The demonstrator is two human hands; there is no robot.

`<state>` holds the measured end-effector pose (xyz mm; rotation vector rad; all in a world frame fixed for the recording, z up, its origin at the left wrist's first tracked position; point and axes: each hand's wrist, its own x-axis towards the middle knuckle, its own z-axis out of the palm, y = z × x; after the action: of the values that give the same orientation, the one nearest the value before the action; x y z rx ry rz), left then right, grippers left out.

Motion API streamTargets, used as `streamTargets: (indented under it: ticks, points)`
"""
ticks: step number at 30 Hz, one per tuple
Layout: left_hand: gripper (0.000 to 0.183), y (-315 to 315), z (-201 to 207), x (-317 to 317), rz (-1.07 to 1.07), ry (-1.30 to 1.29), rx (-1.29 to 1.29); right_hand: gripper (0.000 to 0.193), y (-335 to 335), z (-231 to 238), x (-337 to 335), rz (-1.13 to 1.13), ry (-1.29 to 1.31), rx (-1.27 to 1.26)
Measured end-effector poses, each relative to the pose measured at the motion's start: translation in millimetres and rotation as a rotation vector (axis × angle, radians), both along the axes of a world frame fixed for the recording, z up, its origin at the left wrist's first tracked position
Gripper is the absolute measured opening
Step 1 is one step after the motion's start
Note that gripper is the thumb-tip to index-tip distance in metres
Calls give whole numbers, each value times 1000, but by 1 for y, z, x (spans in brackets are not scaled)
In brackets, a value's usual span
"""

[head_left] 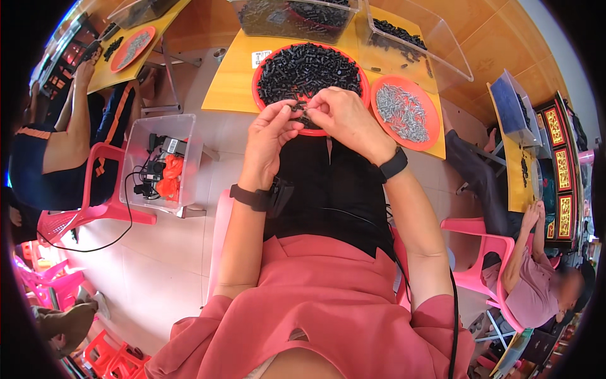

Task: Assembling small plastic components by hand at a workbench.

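My left hand (271,129) pinches a small black part (297,112) between thumb and fingertips, over the near rim of a red basin. My right hand (346,120) meets it from the right, its thumb and fingertips pressed together. Whatever those right fingertips hold is too small to make out. The red basin (255,88) is heaped with short black pieces (309,71) of the same dark colour. Close to the right wrist, an orange-red plate (430,139) carries many small silvery metal pieces (402,114) that look like screws.
Clear plastic bins (290,28) (451,60) of black parts stand on the yellow table (230,72). A bin (192,136) with cabled devices sits at left. Co-workers sit on pink chairs (467,271) at both sides. A cable (456,316) runs down beside my right arm.
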<state>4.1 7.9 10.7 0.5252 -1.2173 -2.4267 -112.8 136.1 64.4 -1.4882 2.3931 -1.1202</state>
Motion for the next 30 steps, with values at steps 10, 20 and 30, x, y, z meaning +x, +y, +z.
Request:
streamTargets:
  ticks: [10,20,30]
  points:
    - [18,6,0,-3,43,3,-140,17,-3,6,8,-1,83,7]
    - [19,7,0,-3,6,23,-91,18,-5,17,12,-9,-33,18]
    - [20,-6,-9,-3,-147,118,550,13,4,8,-24,-50,151,12]
